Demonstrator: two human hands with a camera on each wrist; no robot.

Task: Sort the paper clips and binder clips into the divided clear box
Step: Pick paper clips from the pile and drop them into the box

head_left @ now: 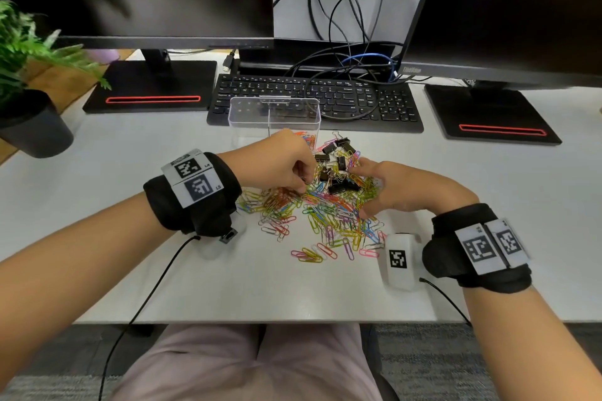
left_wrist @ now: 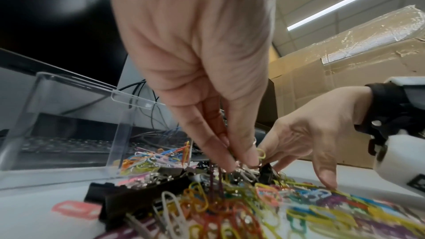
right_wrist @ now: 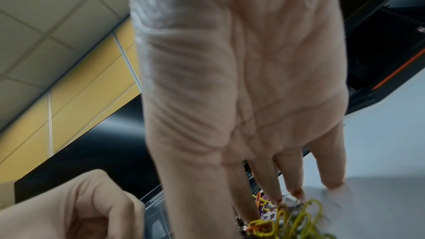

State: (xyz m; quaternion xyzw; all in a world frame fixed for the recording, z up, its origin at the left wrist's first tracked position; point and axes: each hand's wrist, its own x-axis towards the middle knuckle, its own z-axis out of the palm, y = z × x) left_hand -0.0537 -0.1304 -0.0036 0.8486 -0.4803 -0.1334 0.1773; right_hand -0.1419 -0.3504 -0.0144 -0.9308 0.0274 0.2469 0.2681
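A heap of coloured paper clips lies mid-desk, with several black binder clips on its far part. Behind it stands the divided clear box; its right compartment holds paper clips, and its left one looks bare. My left hand reaches down into the heap's left side. Thumb and fingers pinch together there on a few paper clips, beside a binder clip. My right hand rests on the heap's right side, fingers spread and straight with their tips on the clips, holding nothing.
A black keyboard with loose cables lies just behind the box. Two monitor stands flank it. A potted plant stands at the far left. The desk's front edge runs close to my lap.
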